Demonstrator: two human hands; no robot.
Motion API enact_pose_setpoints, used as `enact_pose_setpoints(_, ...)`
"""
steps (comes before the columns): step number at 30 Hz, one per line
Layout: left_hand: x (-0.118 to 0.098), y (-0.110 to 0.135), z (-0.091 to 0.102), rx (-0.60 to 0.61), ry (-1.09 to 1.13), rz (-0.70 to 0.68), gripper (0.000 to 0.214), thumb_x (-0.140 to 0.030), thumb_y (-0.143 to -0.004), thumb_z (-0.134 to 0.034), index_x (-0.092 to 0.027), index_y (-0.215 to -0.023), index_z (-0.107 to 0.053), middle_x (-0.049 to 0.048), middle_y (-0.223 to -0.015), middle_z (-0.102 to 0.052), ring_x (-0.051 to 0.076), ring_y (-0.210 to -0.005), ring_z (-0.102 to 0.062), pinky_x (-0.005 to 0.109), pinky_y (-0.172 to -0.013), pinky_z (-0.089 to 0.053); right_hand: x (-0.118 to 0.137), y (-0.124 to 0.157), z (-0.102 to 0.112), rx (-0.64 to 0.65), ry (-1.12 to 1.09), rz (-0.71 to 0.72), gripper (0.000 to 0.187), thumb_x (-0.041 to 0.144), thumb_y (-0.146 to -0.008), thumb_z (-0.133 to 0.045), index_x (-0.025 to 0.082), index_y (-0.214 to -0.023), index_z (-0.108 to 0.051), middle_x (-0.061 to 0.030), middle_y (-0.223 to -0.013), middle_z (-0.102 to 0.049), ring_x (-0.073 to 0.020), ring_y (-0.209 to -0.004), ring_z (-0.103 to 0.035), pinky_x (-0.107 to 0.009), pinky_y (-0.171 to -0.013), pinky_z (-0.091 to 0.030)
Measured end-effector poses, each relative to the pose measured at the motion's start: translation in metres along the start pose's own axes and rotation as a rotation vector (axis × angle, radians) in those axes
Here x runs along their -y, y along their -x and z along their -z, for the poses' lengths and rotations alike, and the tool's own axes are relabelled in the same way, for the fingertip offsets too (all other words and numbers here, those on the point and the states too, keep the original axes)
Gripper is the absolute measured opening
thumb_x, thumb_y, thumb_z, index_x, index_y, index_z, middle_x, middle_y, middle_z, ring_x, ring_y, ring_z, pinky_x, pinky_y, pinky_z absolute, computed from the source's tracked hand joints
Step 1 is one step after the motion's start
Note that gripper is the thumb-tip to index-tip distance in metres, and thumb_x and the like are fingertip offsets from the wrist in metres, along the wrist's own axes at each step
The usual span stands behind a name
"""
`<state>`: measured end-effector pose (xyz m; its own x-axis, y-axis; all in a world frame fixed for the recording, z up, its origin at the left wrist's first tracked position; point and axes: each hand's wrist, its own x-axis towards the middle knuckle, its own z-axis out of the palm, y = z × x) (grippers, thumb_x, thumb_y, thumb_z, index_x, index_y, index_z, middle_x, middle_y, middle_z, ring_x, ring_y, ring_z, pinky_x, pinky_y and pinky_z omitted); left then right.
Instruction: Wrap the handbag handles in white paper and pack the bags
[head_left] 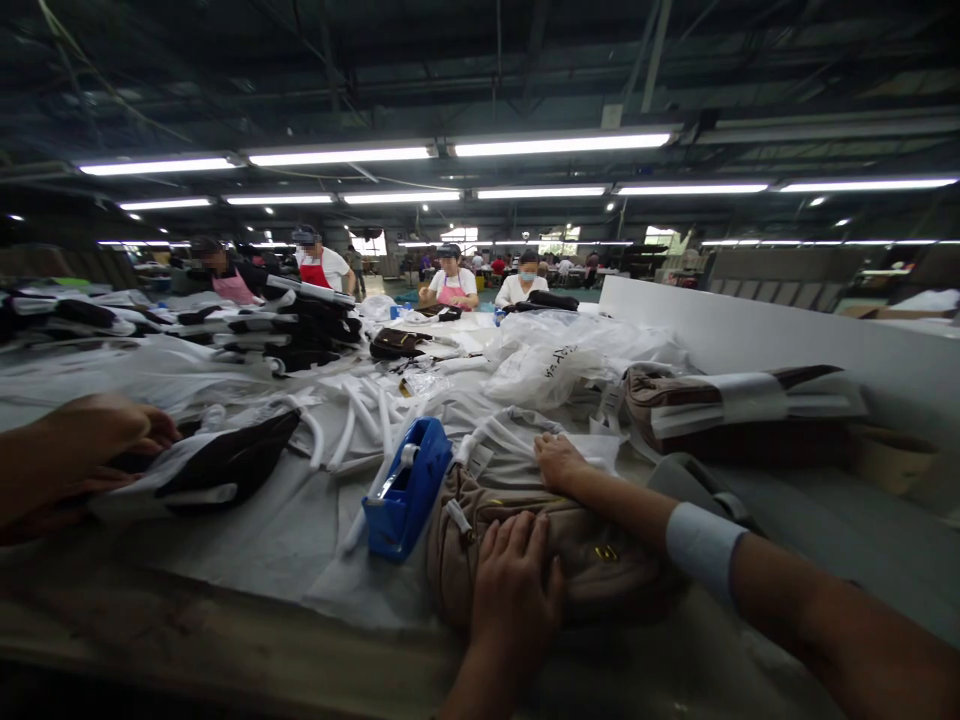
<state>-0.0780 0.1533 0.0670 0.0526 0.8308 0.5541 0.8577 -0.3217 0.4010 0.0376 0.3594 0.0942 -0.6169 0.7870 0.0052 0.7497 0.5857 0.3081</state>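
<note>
A taupe handbag [592,515] with a gold-coloured emblem lies in front of me on the table. My left hand [517,575] rests flat on its near face, fingers stretched out. At the bag's far edge is my right hand [561,465], its fingers bent down beside white wrapping [510,440]; what lies under the fingertips is hidden. A white band circles my right forearm. Just left of the bag stands a blue tape dispenser [409,490], touched by neither hand.
At the left, another person's hands [97,450] hold a dark bag [225,465] with white wrapping. A brown wrapped bag [735,410] lies to the right. Clear plastic bags [555,360], white tubes [382,425] and piled dark goods [300,325] cover the table farther back. Several people sit or stand beyond.
</note>
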Motion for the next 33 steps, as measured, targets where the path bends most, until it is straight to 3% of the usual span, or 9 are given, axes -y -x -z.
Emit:
enact_pose_setpoints(6, 0.001, 0.0, 0.0, -0.003, -0.001, -0.002, 0.047, -0.026, -0.089, -0.055, -0.023, -0.137, -0.057, 0.0068, -0.137, -0.06, 0.027, -0.125, -0.055, 0.051, -0.112, -0.043, -0.002, -0.004, 0.002, 0.011, -0.017, -0.03, 0.034, 0.012, -0.084, -0.052, 0.002, -0.112, -0.068, -0.0267, -0.116, -0.065, -0.0319, -0.109, -0.06, -0.039, -0.088, -0.046)
enact_pose_setpoints(13, 0.003, 0.0, -0.002, 0.018, 0.013, 0.004, 0.047, -0.028, -0.09, -0.054, -0.024, -0.137, -0.056, 0.0062, -0.136, -0.061, 0.027, -0.125, -0.055, 0.051, -0.112, -0.042, -0.02, -0.013, 0.006, 0.016, -0.055, -0.08, 0.032, 0.018, -0.095, -0.043, 0.012, -0.114, -0.068, -0.0195, -0.101, -0.073, -0.027, -0.093, -0.07, -0.035, -0.08, -0.05)
enact_pose_setpoints(17, 0.003, 0.002, -0.003, 0.012, 0.006, 0.004, 0.048, -0.028, -0.09, -0.054, -0.025, -0.138, -0.055, 0.0054, -0.138, -0.059, 0.027, -0.125, -0.055, 0.051, -0.113, -0.042, -0.018, -0.014, 0.002, -0.001, -0.079, -0.04, 0.029, 0.031, -0.095, -0.051, 0.014, -0.113, -0.067, -0.0181, -0.106, -0.073, -0.029, -0.101, -0.068, -0.036, -0.084, -0.05)
enact_pose_setpoints(21, 0.004, 0.002, -0.005, 0.011, 0.003, -0.009, 0.048, -0.03, -0.09, -0.054, -0.025, -0.139, -0.054, 0.0054, -0.138, -0.059, 0.027, -0.126, -0.054, 0.052, -0.113, -0.042, -0.014, -0.01, 0.0, -0.025, -0.106, -0.031, 0.027, 0.022, -0.091, -0.052, 0.013, -0.112, -0.067, -0.0182, -0.109, -0.072, -0.0299, -0.108, -0.063, -0.037, -0.089, -0.048)
enact_pose_setpoints(25, 0.005, 0.001, -0.006, 0.023, 0.004, -0.005, 0.049, -0.031, -0.091, -0.052, -0.026, -0.14, -0.052, 0.0049, -0.14, -0.058, 0.027, -0.126, -0.053, 0.052, -0.114, -0.041, -0.021, -0.018, 0.002, -0.04, -0.153, -0.117, 0.028, 0.019, -0.092, -0.048, 0.013, -0.103, -0.073, -0.0179, -0.119, -0.068, -0.0293, -0.116, -0.059, -0.035, -0.093, -0.045)
enact_pose_setpoints(29, 0.005, 0.001, -0.006, 0.023, 0.002, 0.0, 0.049, -0.031, -0.092, -0.052, -0.026, -0.141, -0.052, 0.005, -0.14, -0.057, 0.027, -0.127, -0.052, 0.052, -0.115, -0.039, -0.037, -0.037, 0.003, 0.068, -0.228, -0.209, 0.027, 0.021, -0.091, -0.051, 0.016, -0.096, -0.077, -0.0139, -0.113, -0.072, -0.0258, -0.105, -0.066, -0.034, -0.088, -0.048)
enact_pose_setpoints(33, 0.003, 0.002, -0.004, 0.038, 0.001, 0.005, 0.048, -0.03, -0.091, -0.052, -0.026, -0.139, -0.053, 0.0046, -0.139, -0.058, 0.027, -0.126, -0.053, 0.051, -0.114, -0.04, -0.052, -0.051, 0.006, 0.193, -0.3, -0.224, 0.024, 0.038, -0.093, -0.062, 0.016, -0.095, -0.072, -0.0063, -0.099, -0.074, -0.0203, -0.094, -0.069, -0.039, -0.087, -0.052)
